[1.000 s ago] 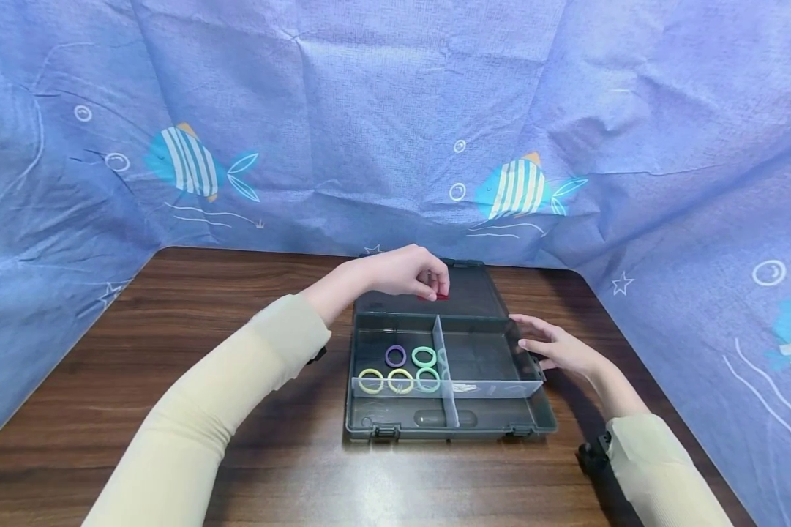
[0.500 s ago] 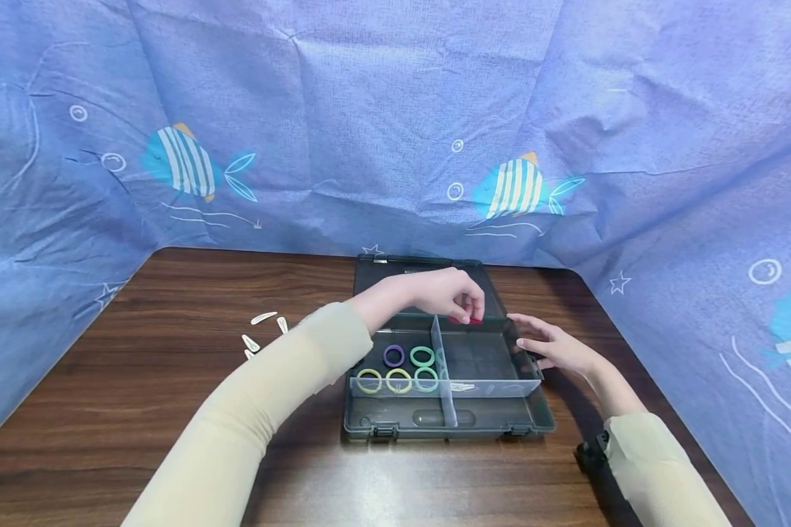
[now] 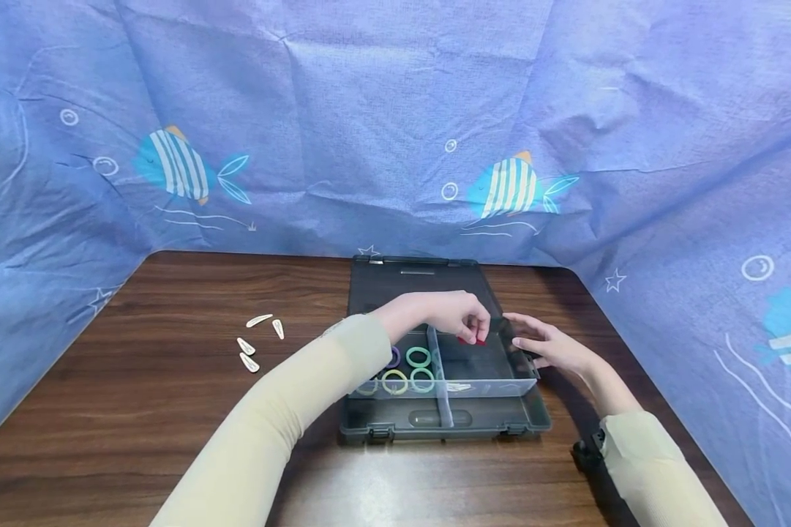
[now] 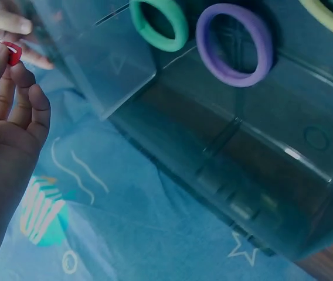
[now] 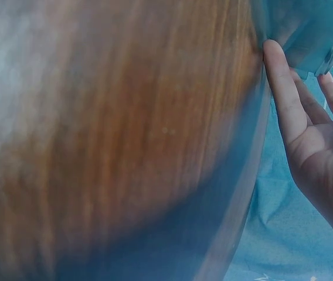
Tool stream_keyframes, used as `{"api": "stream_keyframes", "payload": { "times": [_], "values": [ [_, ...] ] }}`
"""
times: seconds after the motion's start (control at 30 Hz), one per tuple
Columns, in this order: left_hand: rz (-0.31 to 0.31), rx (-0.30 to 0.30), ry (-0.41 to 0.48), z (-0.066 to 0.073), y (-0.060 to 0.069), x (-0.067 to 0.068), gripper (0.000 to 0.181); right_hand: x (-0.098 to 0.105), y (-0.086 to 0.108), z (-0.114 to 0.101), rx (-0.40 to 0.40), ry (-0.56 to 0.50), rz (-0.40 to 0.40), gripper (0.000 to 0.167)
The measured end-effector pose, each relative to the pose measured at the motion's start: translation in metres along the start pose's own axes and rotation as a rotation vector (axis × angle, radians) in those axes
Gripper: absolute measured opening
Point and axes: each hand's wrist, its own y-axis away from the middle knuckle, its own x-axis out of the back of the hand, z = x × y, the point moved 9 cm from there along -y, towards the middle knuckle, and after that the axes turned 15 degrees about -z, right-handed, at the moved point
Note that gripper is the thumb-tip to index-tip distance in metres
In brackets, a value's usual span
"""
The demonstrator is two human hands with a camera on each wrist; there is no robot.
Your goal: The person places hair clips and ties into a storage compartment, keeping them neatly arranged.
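Observation:
The left hand (image 3: 457, 313) pinches a small red hair clip (image 3: 479, 341) between thumb and fingertips, above the back right compartment of the dark see-through box (image 3: 444, 437). The left wrist view shows the same red clip (image 4: 14, 54) at the fingertips of the left hand (image 4: 14, 123). The right hand (image 3: 560, 350) rests with spread fingers against the box's right side; in the right wrist view the right hand (image 5: 325, 134) touches the box edge. Purple, green (image 3: 418, 357) and yellow (image 3: 394, 381) rings lie in the left compartment, partly behind the left forearm.
Several pale hair clips (image 3: 246, 346) lie on the wooden table (image 3: 138, 380) left of the box. More pale clips (image 3: 459, 386) show behind the clear divider. The box's lid (image 3: 395, 282) lies folded back behind it, near a blue fish-patterned cloth (image 3: 342, 132).
With the red clip, the left hand has moved right and nearer, from over the lid to over the back right compartment. Pale clips on the table have come into sight. The right hand stays at the box.

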Motion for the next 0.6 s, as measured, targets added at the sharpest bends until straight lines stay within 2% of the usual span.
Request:
{"api": "stream_keyframes", "payload": {
  "times": [0.4,0.6],
  "values": [
    [-0.091,0.058,-0.037,-0.009,-0.016,-0.026,0.006,0.0,0.0,0.0,0.022,-0.004,-0.002,0.061],
    [-0.129,0.077,-0.1,-0.013,-0.024,-0.035,0.006,0.001,-0.001,0.002,0.014,-0.001,-0.001,0.058]
  ]
}}
